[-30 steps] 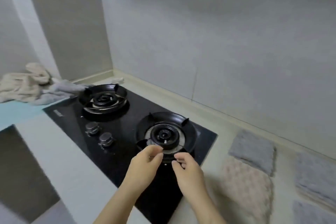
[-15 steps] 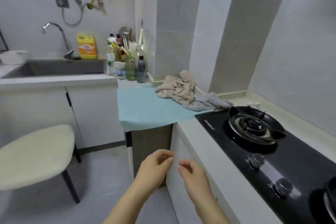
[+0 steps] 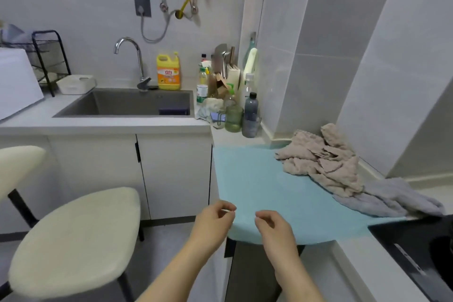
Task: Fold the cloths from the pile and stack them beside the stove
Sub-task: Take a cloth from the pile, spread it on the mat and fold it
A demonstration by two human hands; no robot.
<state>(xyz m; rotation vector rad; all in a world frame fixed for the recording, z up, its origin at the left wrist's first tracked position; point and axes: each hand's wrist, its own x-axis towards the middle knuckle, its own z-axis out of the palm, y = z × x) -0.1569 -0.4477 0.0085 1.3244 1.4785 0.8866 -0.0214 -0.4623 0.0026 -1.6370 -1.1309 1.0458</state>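
Kitchen seen from head height, L to R. Far left, a cream padded stool stands on the floor. Behind it, a grey sink is set in a white counter w/ a yellow detergent jug at its back edge, then a cluster of bottles in the corner.

Centre, low in frame: left hand and right hand are held side by side at the near edge of a pale blue mat. Both have fingers loosely curled, empty, touching no cloth.

Right of the hands, at the mat's far corner vs the wall, lies the pile: crumpled beige cloths w/ a grey cloth trailing toward the black stove, which shows only at the frame's lower right.

Progress, as a judgement: several cloths are left unfolded, so plenty remains. The stacking spot beside the stove is out of view, so no. already folded can't be told. Likely next: reach to the pile for a cloth.
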